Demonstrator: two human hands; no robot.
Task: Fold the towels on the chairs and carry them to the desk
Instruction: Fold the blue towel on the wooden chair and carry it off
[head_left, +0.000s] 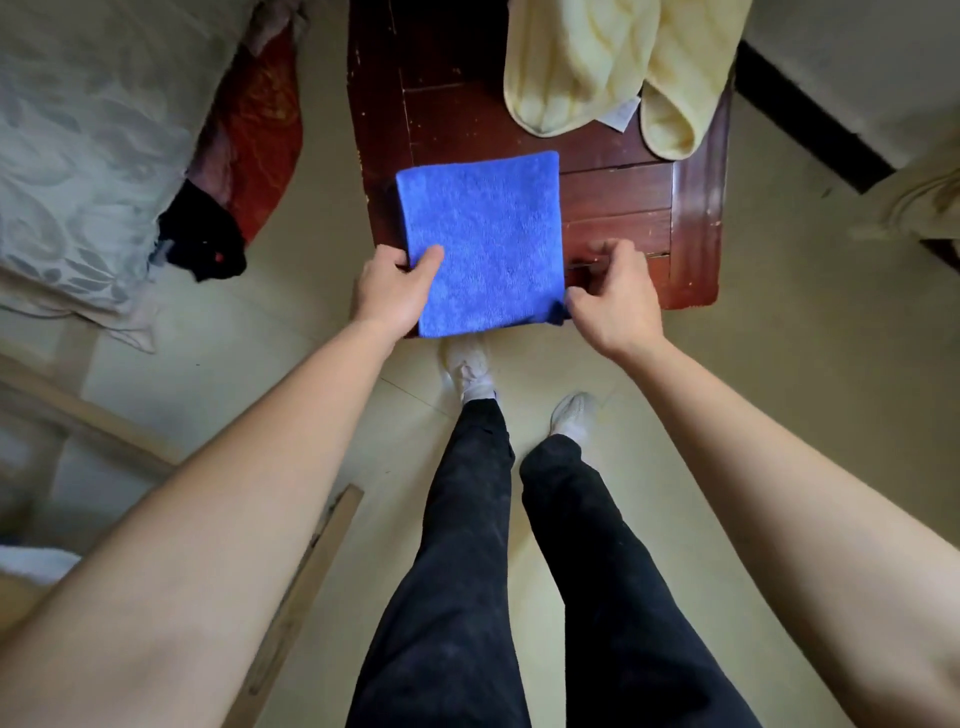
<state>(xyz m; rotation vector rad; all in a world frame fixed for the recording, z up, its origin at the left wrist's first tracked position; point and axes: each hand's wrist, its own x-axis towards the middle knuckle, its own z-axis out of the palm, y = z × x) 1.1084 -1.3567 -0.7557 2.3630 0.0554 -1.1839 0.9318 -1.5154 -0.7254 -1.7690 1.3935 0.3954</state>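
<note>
At the far left a grey patterned bedcover (78, 156) is seen, with red and dark cloth (244, 156) bunched beside it, well apart from the work.

The left hand (397, 288) is closed on the near left edge of the blue towel (483, 244): the thumb is laid on top and the fingers are tucked out of sight beneath, so the cloth is pinched between them.

The blue towel is folded into a neat square and lies flat on the dark wooden chair seat (623, 208), with its near edge overhanging the front of the seat. It is judged to be light, soft and limp, with a plush nap that should not slip in the fingers. Being floppy, it would likely sag and come unfolded if lifted by one corner, so it would best be taken by both near corners, or with a flat palm slid under the middle.

The right hand (615, 301) is curled at the near right corner of the towel. The fingertips meet the cloth there, but whether the corner is actually pinched cannot be told.

Further back and to the right, a pale yellow towel (587, 62) is heaped unfolded on the same seat, just clear of the blue one. The desk is not in view.
</note>
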